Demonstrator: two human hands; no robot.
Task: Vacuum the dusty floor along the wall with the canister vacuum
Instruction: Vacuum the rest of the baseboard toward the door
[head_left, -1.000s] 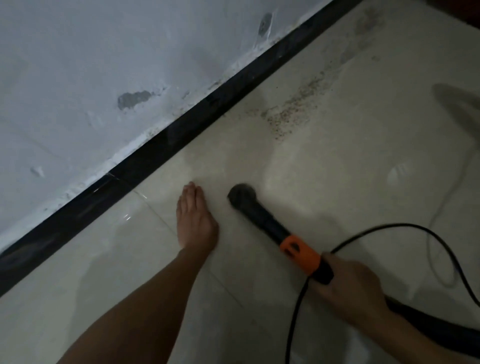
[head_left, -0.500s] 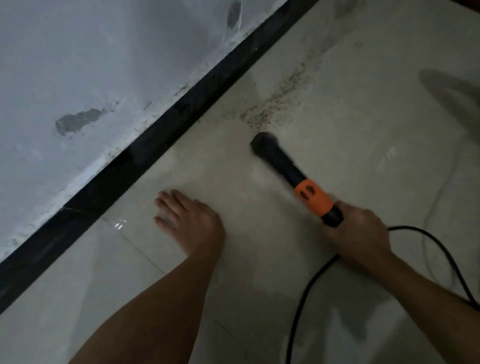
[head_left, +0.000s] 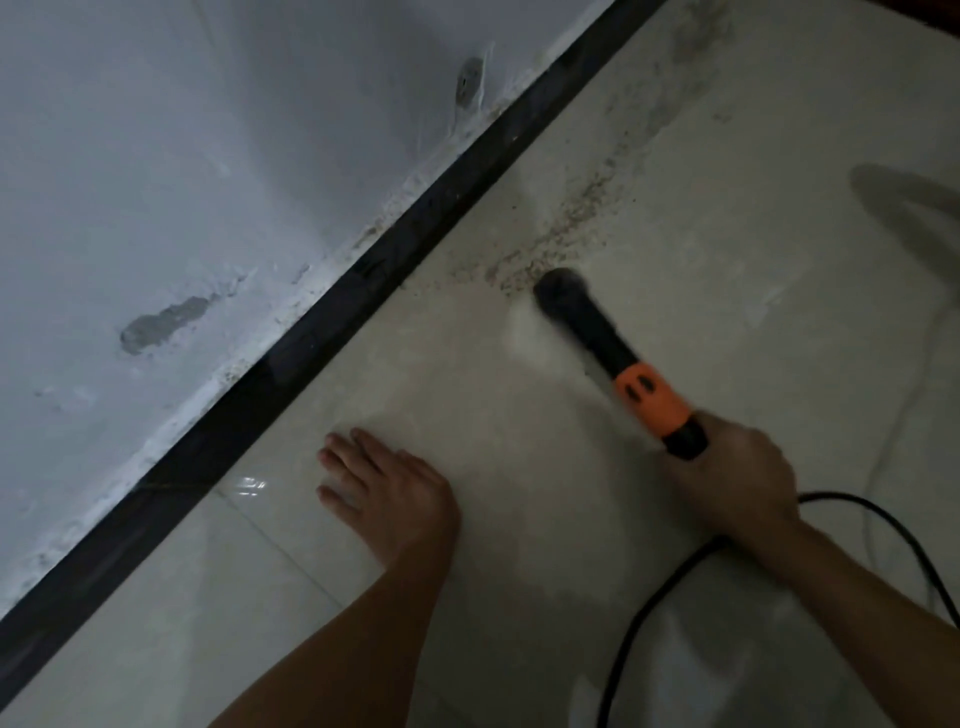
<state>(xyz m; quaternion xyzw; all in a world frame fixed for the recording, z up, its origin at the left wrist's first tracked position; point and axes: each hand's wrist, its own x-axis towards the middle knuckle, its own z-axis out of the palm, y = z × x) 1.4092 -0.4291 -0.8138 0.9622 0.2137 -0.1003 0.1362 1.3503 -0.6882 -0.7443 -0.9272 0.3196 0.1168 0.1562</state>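
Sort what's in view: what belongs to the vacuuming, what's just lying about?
Job: vacuum nozzle, right hand gripping it, dust patch, black cord.
Lying about: white cable, chipped wall, left hand holding nothing.

Head-worn view, looking steeply down, floor (head_left: 441, 374) near, wall (head_left: 156, 156) left

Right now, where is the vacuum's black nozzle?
In the head view the nozzle is right of centre, at the near edge of the dust patch, apart from the black skirting.
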